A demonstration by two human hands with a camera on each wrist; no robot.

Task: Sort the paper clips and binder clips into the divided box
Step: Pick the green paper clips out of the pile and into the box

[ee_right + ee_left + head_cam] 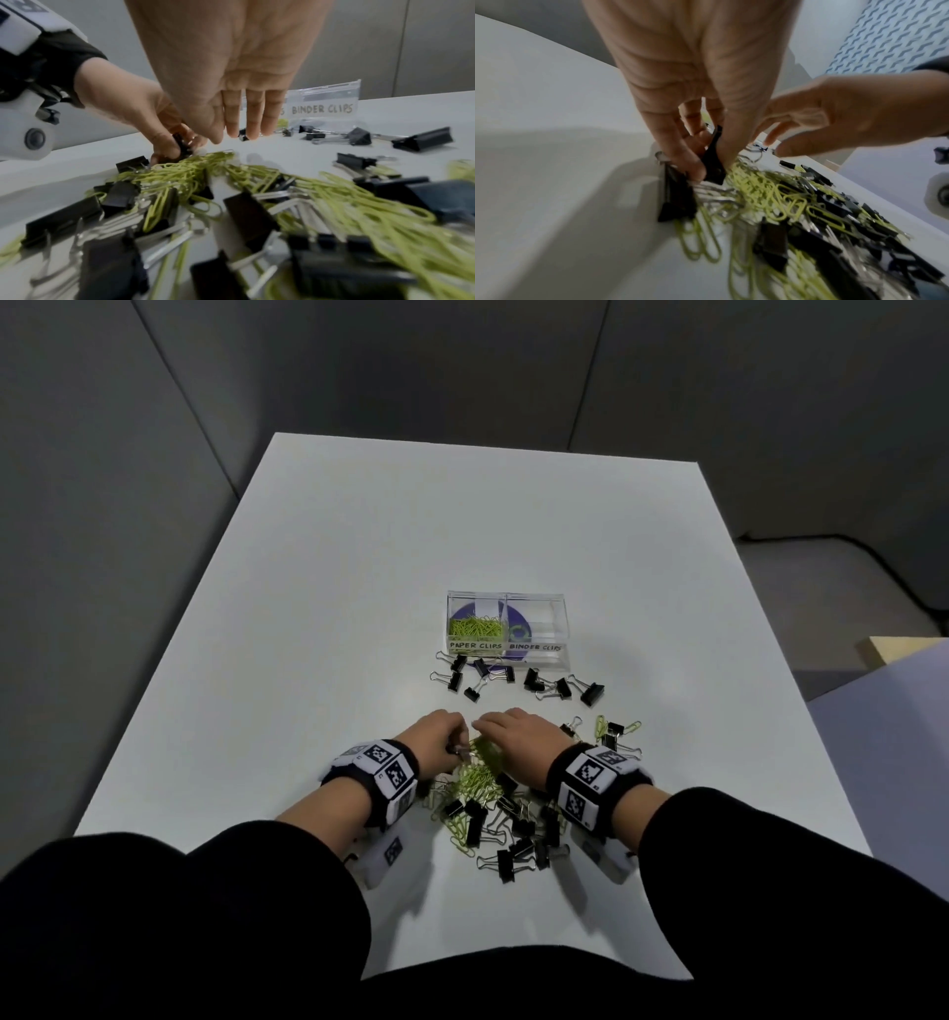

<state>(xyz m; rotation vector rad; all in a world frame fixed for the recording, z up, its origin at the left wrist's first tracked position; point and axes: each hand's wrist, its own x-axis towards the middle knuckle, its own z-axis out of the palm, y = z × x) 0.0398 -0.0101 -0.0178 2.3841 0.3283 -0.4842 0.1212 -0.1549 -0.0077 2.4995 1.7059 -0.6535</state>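
Paper clips point(475, 775), yellow-green, lie tangled with black binder clips point(518, 829) in a heap on the white table point(359, 608), close to the person and between the two wrists. Much of the heap is hidden in the head view by the hands and the wrist bands point(382, 775), and both wrist views blur it toward their lower edges, so single clips there are hard to tell apart.

The left hand point(680, 91) pinches one black binder clip point(713, 162) between thumb and fingers at the heap's far left edge; its wire handles are hidden by the fingers. The right hand point(231, 71) hovers over the heap with fingers straight and close together, holding nothing.

Beyond the heap, a loose row of binder clips point(513, 680) lies just in front of the divided box point(508, 629), a clear plastic case. Its left compartment, labelled PAPER CLIPS, holds a small mound of yellow-green clips point(475, 628). The right compartment is labelled BINDER CLIPS; a purple disc shape shows through the box floor, and no clips can be made out there. A few more clips point(611, 734) lie to the right of the right hand.
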